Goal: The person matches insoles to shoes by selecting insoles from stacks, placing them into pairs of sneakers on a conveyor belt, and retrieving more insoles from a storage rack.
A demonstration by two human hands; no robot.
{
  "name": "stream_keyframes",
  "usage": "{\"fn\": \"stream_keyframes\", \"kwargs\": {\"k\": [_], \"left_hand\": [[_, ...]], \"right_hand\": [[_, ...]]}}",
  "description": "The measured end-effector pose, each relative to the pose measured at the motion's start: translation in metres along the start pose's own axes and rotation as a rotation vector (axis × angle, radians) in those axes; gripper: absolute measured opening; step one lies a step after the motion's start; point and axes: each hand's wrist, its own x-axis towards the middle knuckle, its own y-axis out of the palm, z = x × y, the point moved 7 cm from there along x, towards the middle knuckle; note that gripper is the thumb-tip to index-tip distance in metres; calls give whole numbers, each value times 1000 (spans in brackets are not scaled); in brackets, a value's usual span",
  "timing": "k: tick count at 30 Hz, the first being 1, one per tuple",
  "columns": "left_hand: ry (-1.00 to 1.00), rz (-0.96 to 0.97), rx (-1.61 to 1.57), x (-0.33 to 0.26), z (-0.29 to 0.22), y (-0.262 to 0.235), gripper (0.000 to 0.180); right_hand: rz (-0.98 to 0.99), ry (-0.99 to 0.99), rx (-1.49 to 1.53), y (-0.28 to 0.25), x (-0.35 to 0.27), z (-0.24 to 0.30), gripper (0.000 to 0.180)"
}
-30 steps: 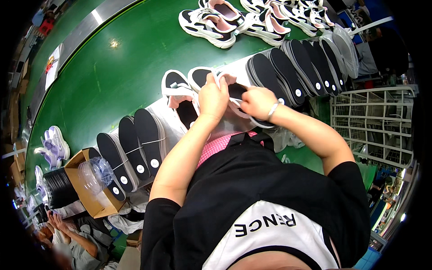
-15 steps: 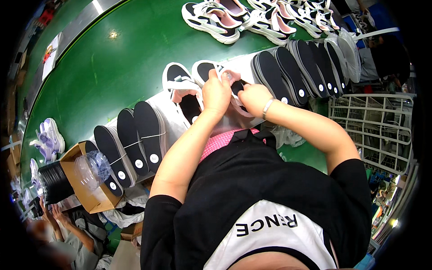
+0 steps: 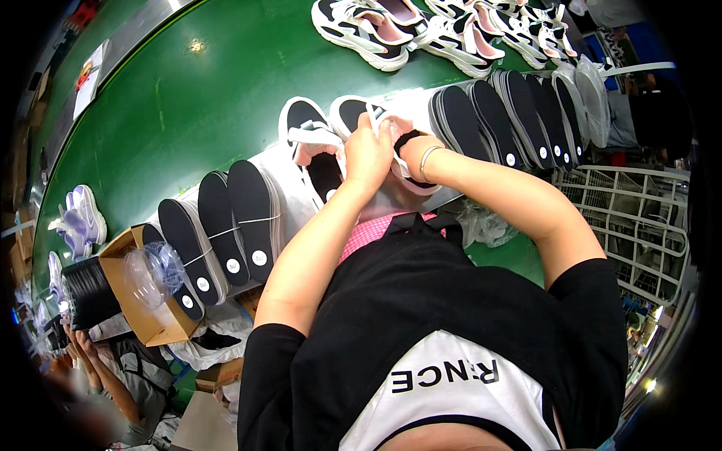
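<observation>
A white and black sneaker with pink lining [image 3: 352, 113] lies on the pale ledge in front of me. My left hand [image 3: 368, 156] is closed round its upper near the tongue and holds it in place. Into the same shoe's opening reaches my right hand [image 3: 416, 156], its fingers hidden inside. Just left of it rests the matching sneaker [image 3: 301, 113], a dark insole with a white round sticker showing in its opening. Neither hand touches that one.
Black insole stacks [image 3: 254, 218] stand left of the shoes, some tied with string. More insole stacks [image 3: 457, 124] stand right. Finished-looking sneakers [image 3: 368, 37] line the green table [image 3: 203, 90]. A cardboard box [image 3: 162, 327] holds clear plastic. A wire rack [image 3: 632, 203] is at right; another person's hands [image 3: 84, 349] are lower left.
My right hand has slid deeper into the sneaker, so its fingers no longer show. My left hand keeps its grip on the upper. The whole view has shifted slightly.
</observation>
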Motion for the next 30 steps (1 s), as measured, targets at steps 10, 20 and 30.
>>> {"fn": "stream_keyframes", "kwargs": {"k": [10, 20, 30], "left_hand": [[-13, 23, 126, 0, -6, -1, 26], [-97, -7, -289, 6, 15, 7, 38], [-614, 106, -474, -3, 25, 17, 41]], "right_hand": [[27, -28, -17, 6, -26, -8, 23], [65, -96, 48, 38, -30, -17, 25], [-1076, -219, 13, -44, -45, -19, 18]]}}
